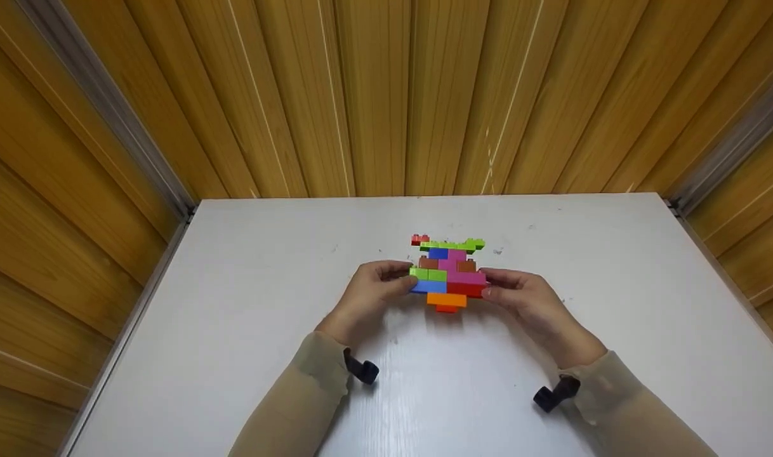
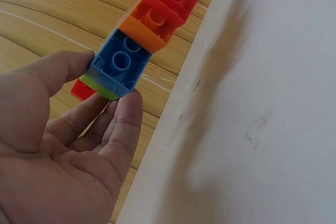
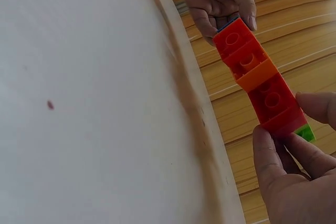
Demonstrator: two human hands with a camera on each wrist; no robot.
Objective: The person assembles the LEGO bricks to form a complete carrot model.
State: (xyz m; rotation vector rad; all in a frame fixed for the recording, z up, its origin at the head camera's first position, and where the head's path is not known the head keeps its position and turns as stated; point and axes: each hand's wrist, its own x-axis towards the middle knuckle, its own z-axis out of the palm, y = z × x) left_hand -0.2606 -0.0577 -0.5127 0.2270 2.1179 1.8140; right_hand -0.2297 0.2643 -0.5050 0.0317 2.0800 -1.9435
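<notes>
Both hands hold a toy-brick model [image 1: 448, 273] above the white table, its layers of pink, brown, blue, light green, red and orange bricks stacked together. My left hand [image 1: 379, 289] pinches its left end, thumb on the blue brick [image 2: 116, 61] and fingertips under the other side. At the opposite end my right hand [image 1: 525, 295] pinches the red brick [image 3: 274, 100] between thumb and fingers. Hollow undersides with round tubes show in both wrist views, including the orange brick [image 2: 149, 24] in the middle. A light green row [image 1: 447, 245] tops the model in the head view.
The white table [image 1: 234, 285] carries a few small dark marks and the shadow of the arms. Wood-plank walls [image 1: 380, 95] stand behind and at both sides, with metal rails at the corners. Black straps with small mounts [image 1: 364, 370] sit on both wrists.
</notes>
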